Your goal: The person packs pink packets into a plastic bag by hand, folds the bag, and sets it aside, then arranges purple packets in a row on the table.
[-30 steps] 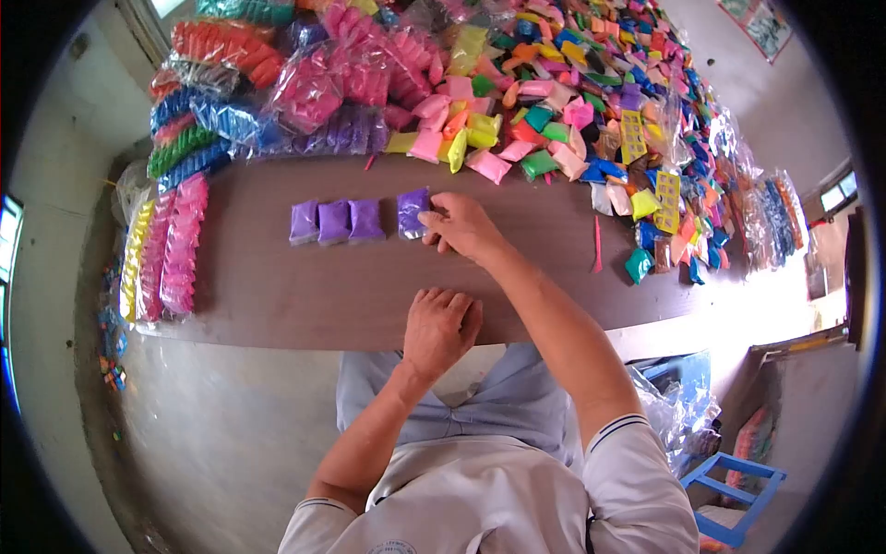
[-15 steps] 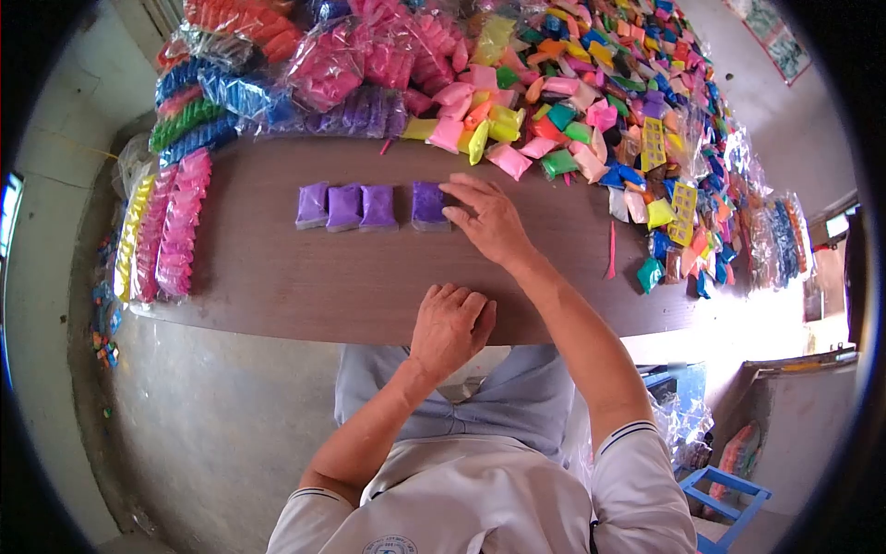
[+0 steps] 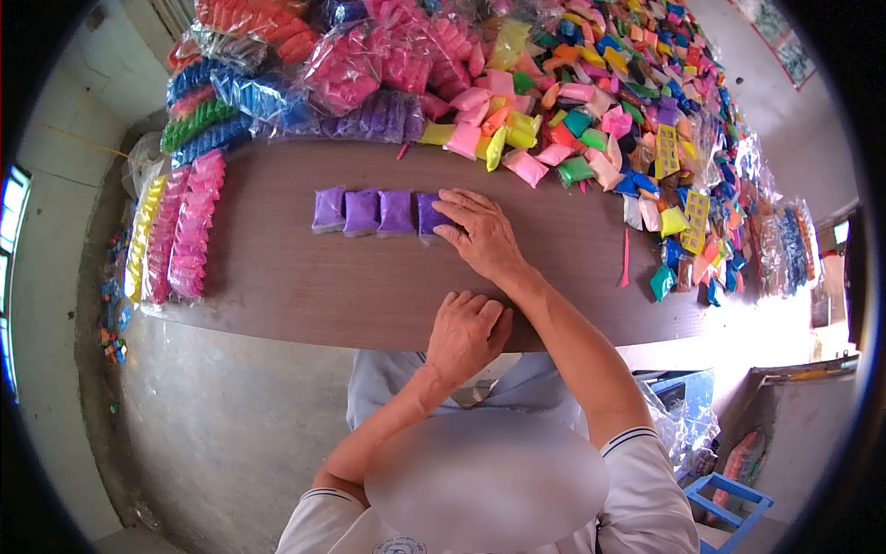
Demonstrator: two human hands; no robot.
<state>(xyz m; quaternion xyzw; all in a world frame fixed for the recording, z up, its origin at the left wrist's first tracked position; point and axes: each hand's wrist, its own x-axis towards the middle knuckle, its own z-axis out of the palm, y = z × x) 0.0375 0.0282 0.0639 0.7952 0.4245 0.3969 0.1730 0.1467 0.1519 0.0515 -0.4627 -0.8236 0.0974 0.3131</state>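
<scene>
The fingers (image 3: 468, 300) of the left hand (image 3: 468, 337) are bent loosely inward on the near side of the purple row (image 3: 362, 212); whether anything is enclosed by them cannot be told. At the row's right end, the fourth packet (image 3: 427, 212) is touched and partly covered by the right hand (image 3: 489, 238), its thumb and fingers parted.

Well left of the row, clear bags (image 3: 192, 231) are filled with lines of yellow and pink packets. Behind the row's left part, blue and green packets are wrapped in stacked bags (image 3: 258, 102), and purple ones are held in a film bag (image 3: 383, 118) behind its right part. To the right of the row, yellow moulded sheets (image 3: 696, 222) are seen among a many-coloured heap (image 3: 604, 120); farther right, blue and orange contents are enclosed by transparent bags (image 3: 789, 245).

The row is formed by four pillow-shaped packets, set side by side on the brown tabletop (image 3: 295, 286). Purple is shown through glossy film, palest in the leftmost.
</scene>
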